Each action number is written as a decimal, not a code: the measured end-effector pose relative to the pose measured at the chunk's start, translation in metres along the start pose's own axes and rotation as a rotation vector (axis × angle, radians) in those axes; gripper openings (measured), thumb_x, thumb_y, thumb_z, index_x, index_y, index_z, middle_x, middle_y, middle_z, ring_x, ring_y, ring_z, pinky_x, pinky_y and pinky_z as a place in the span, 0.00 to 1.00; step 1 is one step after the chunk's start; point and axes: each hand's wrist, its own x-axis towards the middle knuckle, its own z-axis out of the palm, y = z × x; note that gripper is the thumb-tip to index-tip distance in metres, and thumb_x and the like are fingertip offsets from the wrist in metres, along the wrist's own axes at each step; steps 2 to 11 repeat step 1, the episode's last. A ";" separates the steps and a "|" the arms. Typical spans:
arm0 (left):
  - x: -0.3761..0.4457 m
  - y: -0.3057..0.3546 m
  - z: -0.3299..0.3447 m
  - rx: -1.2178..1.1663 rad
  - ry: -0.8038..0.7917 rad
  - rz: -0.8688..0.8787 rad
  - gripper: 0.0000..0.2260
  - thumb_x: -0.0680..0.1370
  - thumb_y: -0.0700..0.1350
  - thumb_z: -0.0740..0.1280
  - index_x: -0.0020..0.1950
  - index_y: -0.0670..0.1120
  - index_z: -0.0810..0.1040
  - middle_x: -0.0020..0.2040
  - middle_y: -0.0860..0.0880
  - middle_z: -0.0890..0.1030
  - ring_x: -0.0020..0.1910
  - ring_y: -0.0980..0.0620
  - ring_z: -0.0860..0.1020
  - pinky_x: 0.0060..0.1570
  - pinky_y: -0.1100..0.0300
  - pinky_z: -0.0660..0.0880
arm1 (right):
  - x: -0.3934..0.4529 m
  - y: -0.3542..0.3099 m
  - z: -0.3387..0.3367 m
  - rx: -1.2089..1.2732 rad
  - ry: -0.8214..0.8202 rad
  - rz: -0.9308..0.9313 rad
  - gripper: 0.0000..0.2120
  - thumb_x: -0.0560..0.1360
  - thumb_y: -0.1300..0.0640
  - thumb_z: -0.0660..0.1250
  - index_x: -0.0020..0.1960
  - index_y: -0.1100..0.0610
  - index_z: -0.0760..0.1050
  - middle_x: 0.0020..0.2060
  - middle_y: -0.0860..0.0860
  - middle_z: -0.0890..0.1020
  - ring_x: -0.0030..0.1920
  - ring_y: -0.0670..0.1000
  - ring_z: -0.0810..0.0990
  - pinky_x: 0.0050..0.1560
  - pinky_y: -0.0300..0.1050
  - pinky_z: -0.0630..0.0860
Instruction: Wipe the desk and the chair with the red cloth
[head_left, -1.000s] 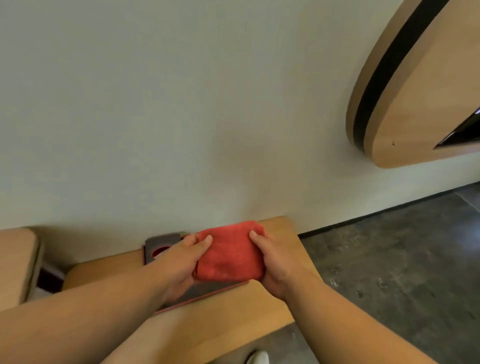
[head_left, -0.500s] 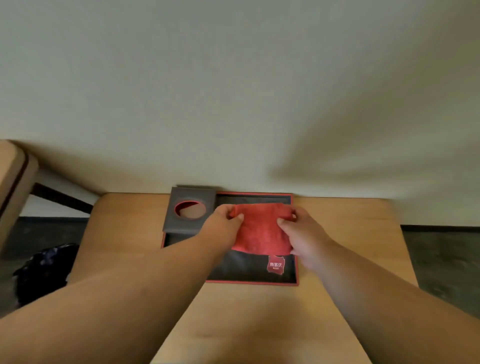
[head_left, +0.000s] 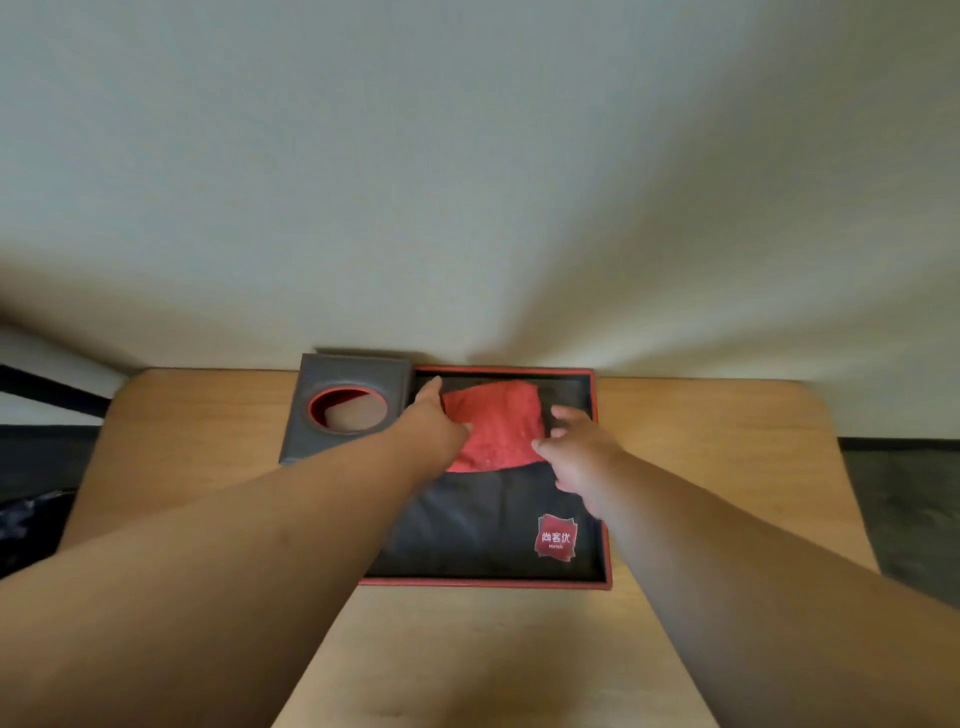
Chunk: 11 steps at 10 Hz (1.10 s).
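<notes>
The red cloth (head_left: 496, 423) lies folded on the far part of a black tray (head_left: 467, 525) with a red rim, which sits on the light wooden desk (head_left: 701, 467). My left hand (head_left: 434, 428) is at the cloth's left edge, thumb over the fabric and forefinger stretched along its side. My right hand (head_left: 574, 452) is at the cloth's right edge with fingers spread, only the thumb tip touching it. No chair is in view.
A grey tissue box (head_left: 343, 408) with a round red-rimmed hole stands left of the tray against the pale wall. A red label (head_left: 556, 538) marks the tray's near right corner. Dark floor (head_left: 904, 499) shows past the desk's right and left edges.
The view swung from the desk's corner to face it squarely. The cloth came down from between both hands onto the tray, and my right hand's fingers have come apart off it.
</notes>
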 end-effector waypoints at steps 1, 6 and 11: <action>-0.051 0.031 -0.043 -0.121 0.008 0.072 0.30 0.79 0.42 0.68 0.78 0.44 0.60 0.66 0.42 0.75 0.66 0.44 0.74 0.67 0.52 0.70 | -0.068 -0.026 -0.026 0.028 0.053 -0.028 0.28 0.78 0.50 0.67 0.76 0.47 0.63 0.71 0.50 0.73 0.64 0.55 0.76 0.61 0.49 0.76; -0.051 0.031 -0.043 -0.121 0.008 0.072 0.30 0.79 0.42 0.68 0.78 0.44 0.60 0.66 0.42 0.75 0.66 0.44 0.74 0.67 0.52 0.70 | -0.068 -0.026 -0.026 0.028 0.053 -0.028 0.28 0.78 0.50 0.67 0.76 0.47 0.63 0.71 0.50 0.73 0.64 0.55 0.76 0.61 0.49 0.76; -0.051 0.031 -0.043 -0.121 0.008 0.072 0.30 0.79 0.42 0.68 0.78 0.44 0.60 0.66 0.42 0.75 0.66 0.44 0.74 0.67 0.52 0.70 | -0.068 -0.026 -0.026 0.028 0.053 -0.028 0.28 0.78 0.50 0.67 0.76 0.47 0.63 0.71 0.50 0.73 0.64 0.55 0.76 0.61 0.49 0.76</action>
